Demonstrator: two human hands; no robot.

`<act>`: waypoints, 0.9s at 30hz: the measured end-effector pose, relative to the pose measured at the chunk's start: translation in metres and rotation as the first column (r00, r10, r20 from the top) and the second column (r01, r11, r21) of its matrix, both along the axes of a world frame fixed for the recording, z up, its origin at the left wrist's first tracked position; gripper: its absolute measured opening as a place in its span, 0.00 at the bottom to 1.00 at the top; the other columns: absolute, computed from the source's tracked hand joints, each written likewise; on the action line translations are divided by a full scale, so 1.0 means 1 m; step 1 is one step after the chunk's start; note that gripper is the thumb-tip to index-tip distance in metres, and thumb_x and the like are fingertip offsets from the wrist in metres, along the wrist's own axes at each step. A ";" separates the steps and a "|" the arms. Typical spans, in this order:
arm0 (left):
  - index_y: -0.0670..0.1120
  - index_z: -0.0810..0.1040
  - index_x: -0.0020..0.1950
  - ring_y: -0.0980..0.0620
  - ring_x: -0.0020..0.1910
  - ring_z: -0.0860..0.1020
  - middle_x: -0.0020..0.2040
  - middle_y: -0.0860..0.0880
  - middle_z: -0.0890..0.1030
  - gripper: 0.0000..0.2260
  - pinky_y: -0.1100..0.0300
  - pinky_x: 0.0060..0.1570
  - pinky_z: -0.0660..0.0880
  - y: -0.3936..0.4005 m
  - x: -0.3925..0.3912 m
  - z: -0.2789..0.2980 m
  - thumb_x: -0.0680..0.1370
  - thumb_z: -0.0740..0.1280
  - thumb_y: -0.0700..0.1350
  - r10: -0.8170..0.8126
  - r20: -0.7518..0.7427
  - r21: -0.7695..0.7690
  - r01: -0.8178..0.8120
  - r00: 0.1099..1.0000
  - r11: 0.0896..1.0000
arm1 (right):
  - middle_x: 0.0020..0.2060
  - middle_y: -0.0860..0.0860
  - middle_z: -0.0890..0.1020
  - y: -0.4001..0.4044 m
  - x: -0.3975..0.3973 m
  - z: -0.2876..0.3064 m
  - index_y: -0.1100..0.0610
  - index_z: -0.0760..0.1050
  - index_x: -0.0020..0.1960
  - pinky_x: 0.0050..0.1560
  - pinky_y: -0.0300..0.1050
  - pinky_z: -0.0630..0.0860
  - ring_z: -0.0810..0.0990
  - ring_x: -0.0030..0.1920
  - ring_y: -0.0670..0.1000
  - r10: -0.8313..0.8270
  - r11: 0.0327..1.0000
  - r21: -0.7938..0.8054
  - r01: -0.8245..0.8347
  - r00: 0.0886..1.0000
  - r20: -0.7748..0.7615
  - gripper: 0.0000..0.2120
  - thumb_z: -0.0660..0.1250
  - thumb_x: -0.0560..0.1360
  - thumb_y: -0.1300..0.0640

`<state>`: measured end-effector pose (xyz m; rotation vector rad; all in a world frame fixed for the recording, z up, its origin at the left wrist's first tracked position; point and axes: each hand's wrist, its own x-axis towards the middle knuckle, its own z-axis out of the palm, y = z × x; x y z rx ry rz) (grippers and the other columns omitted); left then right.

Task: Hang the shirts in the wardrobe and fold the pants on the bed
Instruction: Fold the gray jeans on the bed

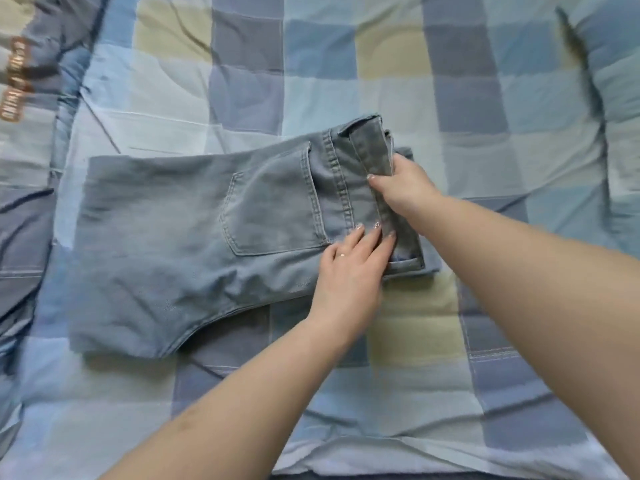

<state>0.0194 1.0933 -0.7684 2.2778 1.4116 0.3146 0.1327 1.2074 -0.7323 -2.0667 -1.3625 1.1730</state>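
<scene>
A pair of light grey-blue jeans (180,230) lies folded lengthwise across the checked bedspread (346,57), back pocket up, waistband toward the right. At that right end a narrow strip of denim stands folded up over the waistband. My right hand (403,188) grips this folded strip, thumb on its left face and fingers curled behind it. My left hand (353,268) lies flat on the jeans just below the pocket, its straight fingertips pressing against the base of the strip.
Another blue-grey garment with brown lettering (20,74) lies at the far left of the bed. A pillow or bunched quilt (609,81) rises at the right edge. Bare bedspread surrounds the jeans in front and behind.
</scene>
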 end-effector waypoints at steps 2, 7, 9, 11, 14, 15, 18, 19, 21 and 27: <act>0.47 0.73 0.69 0.43 0.67 0.73 0.67 0.46 0.76 0.27 0.49 0.57 0.71 0.007 0.029 -0.005 0.69 0.68 0.38 0.015 0.006 -0.005 -0.015 1.000 1.000 | 0.52 0.54 0.81 0.007 0.030 -0.008 0.56 0.76 0.56 0.59 0.49 0.74 0.79 0.54 0.54 -0.015 0.999 0.033 0.014 1.000 0.009 0.08 0.63 0.78 0.58; 0.48 0.64 0.75 0.46 0.73 0.66 0.72 0.48 0.69 0.28 0.50 0.62 0.64 0.018 0.080 -0.016 0.75 0.63 0.37 0.009 0.028 0.009 -0.009 1.000 1.000 | 0.45 0.51 0.80 0.019 0.086 -0.029 0.54 0.78 0.52 0.52 0.47 0.74 0.77 0.46 0.51 -0.045 0.998 0.056 0.043 0.998 0.046 0.08 0.61 0.79 0.59; 0.50 0.57 0.78 0.47 0.75 0.60 0.75 0.49 0.64 0.28 0.51 0.65 0.60 0.018 0.090 -0.023 0.78 0.60 0.39 -0.036 -0.003 -0.037 0.036 0.999 0.999 | 0.49 0.54 0.82 0.018 0.099 -0.041 0.54 0.78 0.54 0.55 0.49 0.74 0.79 0.50 0.54 -0.052 0.998 0.024 0.050 0.995 0.089 0.10 0.60 0.78 0.58; 0.51 0.50 0.79 0.47 0.77 0.55 0.77 0.49 0.59 0.31 0.51 0.70 0.55 0.013 0.087 -0.032 0.79 0.61 0.43 -0.084 -0.049 -0.128 0.077 0.995 0.989 | 0.60 0.57 0.79 0.009 0.106 -0.053 0.55 0.75 0.63 0.62 0.50 0.73 0.77 0.60 0.57 -0.084 0.993 -0.080 0.091 0.992 0.094 0.14 0.60 0.79 0.56; 0.51 0.49 0.79 0.47 0.77 0.52 0.78 0.49 0.57 0.34 0.47 0.75 0.50 0.002 0.058 -0.042 0.78 0.64 0.48 -0.107 -0.078 -0.239 0.086 0.991 0.967 | 0.70 0.59 0.69 -0.019 0.105 -0.066 0.58 0.63 0.73 0.67 0.48 0.65 0.68 0.69 0.59 -0.014 0.975 -0.204 0.085 0.945 0.326 0.25 0.62 0.79 0.54; 0.51 0.51 0.79 0.47 0.77 0.54 0.78 0.49 0.58 0.33 0.48 0.75 0.50 -0.002 0.042 -0.045 0.78 0.64 0.48 -0.108 -0.060 -0.236 0.091 0.992 0.968 | 0.71 0.60 0.68 -0.029 0.100 -0.067 0.58 0.63 0.73 0.68 0.50 0.64 0.66 0.70 0.60 0.016 0.983 -0.174 0.059 0.915 0.403 0.25 0.63 0.78 0.53; 0.48 0.62 0.76 0.43 0.74 0.62 0.74 0.46 0.67 0.29 0.43 0.72 0.57 -0.002 -0.023 -0.051 0.75 0.62 0.51 -0.062 0.003 -0.110 0.062 0.998 0.992 | 0.75 0.57 0.59 -0.052 0.061 -0.068 0.58 0.59 0.75 0.74 0.50 0.55 0.58 0.75 0.57 0.044 0.999 -0.011 -0.044 0.909 0.415 0.28 0.62 0.78 0.53; 0.47 0.65 0.75 0.42 0.73 0.64 0.73 0.45 0.69 0.29 0.40 0.70 0.59 0.002 -0.049 -0.052 0.75 0.60 0.53 -0.023 -0.022 -0.070 0.022 0.999 0.997 | 0.76 0.56 0.57 -0.056 0.040 -0.067 0.57 0.57 0.76 0.75 0.49 0.52 0.55 0.76 0.55 0.073 0.996 0.020 -0.088 0.920 0.384 0.28 0.61 0.79 0.53; 0.46 0.65 0.75 0.40 0.73 0.64 0.73 0.43 0.68 0.29 0.37 0.69 0.59 0.016 -0.101 -0.052 0.75 0.58 0.56 0.082 -0.128 -0.032 -0.087 0.988 0.996 | 0.77 0.54 0.54 -0.059 -0.006 -0.065 0.56 0.56 0.77 0.76 0.49 0.49 0.51 0.77 0.54 0.169 0.980 0.041 -0.196 0.919 0.356 0.29 0.60 0.79 0.51; 0.49 0.54 0.78 0.43 0.78 0.49 0.79 0.44 0.52 0.34 0.41 0.73 0.48 0.044 -0.228 -0.061 0.77 0.58 0.63 0.343 -0.464 -0.110 -0.437 0.817 0.893 | 0.78 0.53 0.47 -0.054 -0.136 -0.085 0.49 0.51 0.77 0.74 0.61 0.41 0.43 0.77 0.52 0.405 0.912 -0.109 -0.396 0.821 0.404 0.33 0.55 0.77 0.38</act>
